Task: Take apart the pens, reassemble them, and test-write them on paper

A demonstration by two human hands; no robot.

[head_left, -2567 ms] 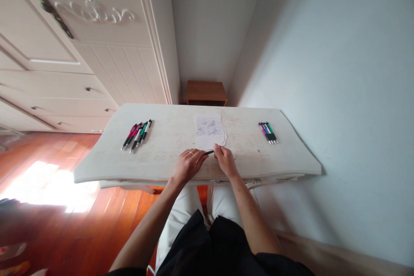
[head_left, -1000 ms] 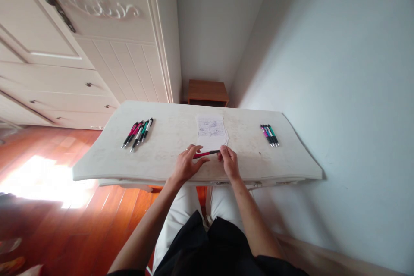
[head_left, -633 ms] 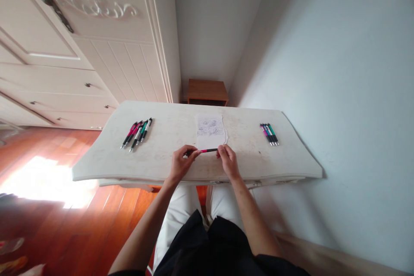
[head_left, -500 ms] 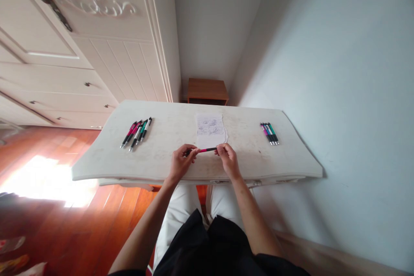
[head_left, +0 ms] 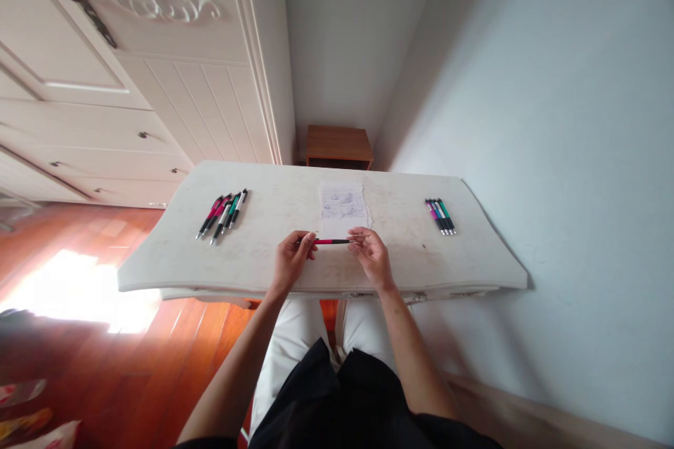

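Observation:
A red and black pen (head_left: pixel 333 241) lies level between my two hands, just above the white table (head_left: pixel 263 259). My left hand (head_left: pixel 291 258) pinches its left end with thumb and fingers. My right hand (head_left: pixel 370 253) pinches the right end, fingers curled. Both hands hover near the table's front edge, just below a sheet of paper (head_left: pixel 343 208) covered with scribbles.
Several pens (head_left: pixel 222 211) lie in a loose bunch at the table's left. Another row of several pens (head_left: pixel 440 215) lies at the right. A small wooden stand (head_left: pixel 338 146) sits behind the table, a cream wardrobe (head_left: pixel 131 77) to the left, a wall to the right.
The pen has come further out between my hands and now lies level. My left hand has slid leftward along it, and both hands sit slightly higher.

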